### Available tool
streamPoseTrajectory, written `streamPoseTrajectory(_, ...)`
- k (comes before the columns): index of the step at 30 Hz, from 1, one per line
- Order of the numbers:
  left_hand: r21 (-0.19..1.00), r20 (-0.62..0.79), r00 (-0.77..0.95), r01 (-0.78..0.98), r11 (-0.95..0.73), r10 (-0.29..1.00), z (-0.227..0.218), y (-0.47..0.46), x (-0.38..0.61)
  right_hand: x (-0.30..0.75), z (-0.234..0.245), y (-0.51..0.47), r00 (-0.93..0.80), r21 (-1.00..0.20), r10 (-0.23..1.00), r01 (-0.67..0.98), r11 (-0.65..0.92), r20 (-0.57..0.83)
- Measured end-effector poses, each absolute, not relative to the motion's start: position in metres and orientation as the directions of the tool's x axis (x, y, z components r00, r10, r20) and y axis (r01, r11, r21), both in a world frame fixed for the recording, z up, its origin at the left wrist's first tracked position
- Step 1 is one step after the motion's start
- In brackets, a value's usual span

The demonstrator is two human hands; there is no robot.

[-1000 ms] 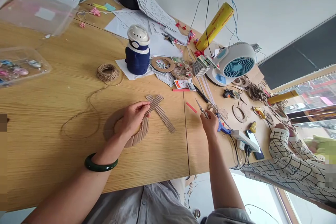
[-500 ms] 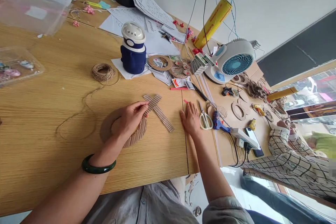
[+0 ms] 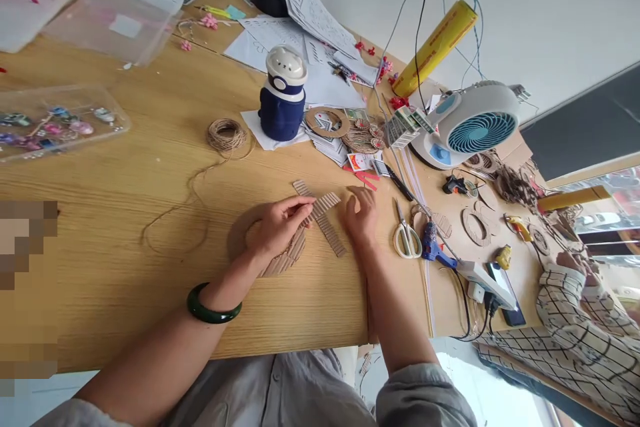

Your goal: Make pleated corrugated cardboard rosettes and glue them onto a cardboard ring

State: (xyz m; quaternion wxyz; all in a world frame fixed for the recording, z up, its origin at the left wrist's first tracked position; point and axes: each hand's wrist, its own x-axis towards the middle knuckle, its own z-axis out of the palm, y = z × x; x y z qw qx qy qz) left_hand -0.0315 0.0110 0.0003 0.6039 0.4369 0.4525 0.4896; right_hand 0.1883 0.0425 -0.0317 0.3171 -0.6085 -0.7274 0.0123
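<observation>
Left hand (image 3: pixel 285 230): fingers pinch a corrugated strip (image 3: pixel 328 203), crossing a second strip (image 3: pixel 331 235), back from the near edge of the surface (image 3: pixel 125 280). Right hand (image 3: pixel 361 215): fingers curled; cannot tell if gripping anything. Held strip judged light, semi-stiff, easily creased; best taken by flat faces near an end.

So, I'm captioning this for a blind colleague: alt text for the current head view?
A person's left hand pinches a corrugated cardboard strip at a wooden table, a cardboard ring beneath that hand; the right hand is near red strips. Scissors and a glue gun lie farther right.
</observation>
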Motion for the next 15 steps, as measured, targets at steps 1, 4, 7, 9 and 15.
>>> streamPoseTrajectory(1,0.966,-0.116,0.057,-0.227,0.127,0.992,0.002,0.012,-0.033,0.178,-0.031,0.036,-0.109,-0.401,0.891,0.864,0.305,0.442)
streamPoseTrajectory(4,0.961,-0.126,-0.122,-0.262,0.091,0.985,0.006,0.017,-0.039,0.158,-0.028,0.024,-0.318,-0.372,0.871,0.809,0.455,0.374)
streamPoseTrajectory(7,0.962,-0.138,-0.246,-0.264,0.070,0.959,0.006,0.020,-0.041,0.164,-0.023,0.029,-0.460,-0.338,0.852,0.783,0.522,0.250)
streamPoseTrajectory(9,0.960,-0.142,-0.267,-0.271,0.068,0.953,0.005,0.020,-0.039,0.175,-0.019,0.035,-0.446,-0.325,0.865,0.802,0.501,0.230)
streamPoseTrajectory(15,0.959,-0.048,-0.388,-0.274,-0.065,0.920,0.009,0.022,-0.044,0.145,-0.010,0.016,-0.486,-0.286,0.788,0.748,0.599,0.378)
